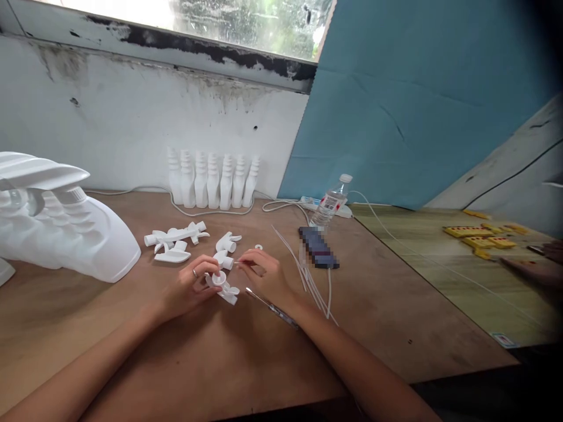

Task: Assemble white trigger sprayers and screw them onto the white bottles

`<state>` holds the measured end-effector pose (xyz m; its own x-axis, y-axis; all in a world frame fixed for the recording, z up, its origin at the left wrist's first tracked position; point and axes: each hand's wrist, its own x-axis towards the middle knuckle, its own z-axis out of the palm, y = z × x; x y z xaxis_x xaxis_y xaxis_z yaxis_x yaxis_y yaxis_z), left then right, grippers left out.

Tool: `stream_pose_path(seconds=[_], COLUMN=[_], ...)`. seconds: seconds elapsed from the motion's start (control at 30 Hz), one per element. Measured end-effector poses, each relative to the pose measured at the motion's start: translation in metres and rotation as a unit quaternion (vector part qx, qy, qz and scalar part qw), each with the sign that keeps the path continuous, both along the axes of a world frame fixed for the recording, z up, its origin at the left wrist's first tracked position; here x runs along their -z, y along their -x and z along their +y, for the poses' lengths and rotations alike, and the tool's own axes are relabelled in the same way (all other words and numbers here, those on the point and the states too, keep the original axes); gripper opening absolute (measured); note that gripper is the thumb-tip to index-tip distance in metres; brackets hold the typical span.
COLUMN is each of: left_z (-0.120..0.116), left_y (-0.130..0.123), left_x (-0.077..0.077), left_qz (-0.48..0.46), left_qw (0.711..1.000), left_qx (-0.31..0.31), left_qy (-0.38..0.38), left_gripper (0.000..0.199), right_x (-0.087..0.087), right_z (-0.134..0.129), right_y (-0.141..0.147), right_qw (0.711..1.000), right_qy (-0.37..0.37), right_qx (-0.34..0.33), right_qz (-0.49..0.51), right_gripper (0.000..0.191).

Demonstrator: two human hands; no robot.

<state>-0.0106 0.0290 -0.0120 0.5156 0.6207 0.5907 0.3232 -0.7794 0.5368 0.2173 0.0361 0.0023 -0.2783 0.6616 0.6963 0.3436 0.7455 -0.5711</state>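
- In the head view, the left hand (193,286) grasps a white plastic trigger head with a round open collar (219,281), just above the wooden brown bench (197,363), in front of the person.
- The right hand (269,280) has thumb and forefinger pinched together, apparently on a small thin pale piece (237,262), too small to identify.
- For good control, the left hand's grip is best kept steady and the collar unobstructed; a light pinch on the thin piece should avoid bending it.
- The slim metal-shafted screwdriver (271,306) lies beside the right forearm, so that elbow calls for care; so do the loose thin translucent plastic tubes (303,271) further right.
- As for containers, seven white ribbed plastic bottles (213,181) stand upright in a row near the wall; their insides cannot be seen.
- The clear plastic drinking bottle with a white cap (331,204) stands behind the dark phone (319,247); how full it is cannot be told.
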Motion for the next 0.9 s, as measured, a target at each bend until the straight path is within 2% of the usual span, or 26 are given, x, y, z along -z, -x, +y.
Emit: stream_pose_path(seconds=[0.1,0.23,0.37,0.5,0.67,0.8,0.9], left_z=[-0.004,-0.008,-0.009,-0.009,-0.007,-0.004,-0.003], left_y=[-0.001,-0.004,-0.006,-0.004,-0.001,0.002,0.003], left_x=[0.004,0.007,0.010,0.010,0.010,0.011,0.011], left_qz=[-0.019,-0.024,-0.036,-0.054,-0.014,0.006,0.017], left_qw=[0.997,0.983,0.979,0.975,0.986,0.997,0.998], left_qx=[-0.022,-0.030,-0.011,0.002,-0.010,0.019,0.030], left_qy=[0.068,0.178,0.202,0.214,0.166,0.074,0.044], left_gripper=[0.030,0.032,0.036,0.034,0.023,0.010,0.007], right_x=[-0.002,-0.001,0.003,0.002,0.002,0.002,-0.001], right_z=[-0.011,-0.016,-0.015,-0.015,-0.015,-0.015,-0.016], right_y=[0.010,0.015,0.017,0.016,0.011,0.011,0.013], right_qw=[0.999,0.996,0.990,0.983,0.979,0.971,0.964], right_qy=[-0.043,-0.082,-0.106,-0.093,-0.072,-0.061,-0.062], right_qx=[-0.032,-0.038,-0.060,-0.082,-0.094,-0.084,-0.083], right_qz=[-0.007,-0.019,-0.068,-0.137,-0.165,-0.214,-0.244], right_gripper=[0.010,0.010,0.016,0.019,0.021,0.019,0.020])
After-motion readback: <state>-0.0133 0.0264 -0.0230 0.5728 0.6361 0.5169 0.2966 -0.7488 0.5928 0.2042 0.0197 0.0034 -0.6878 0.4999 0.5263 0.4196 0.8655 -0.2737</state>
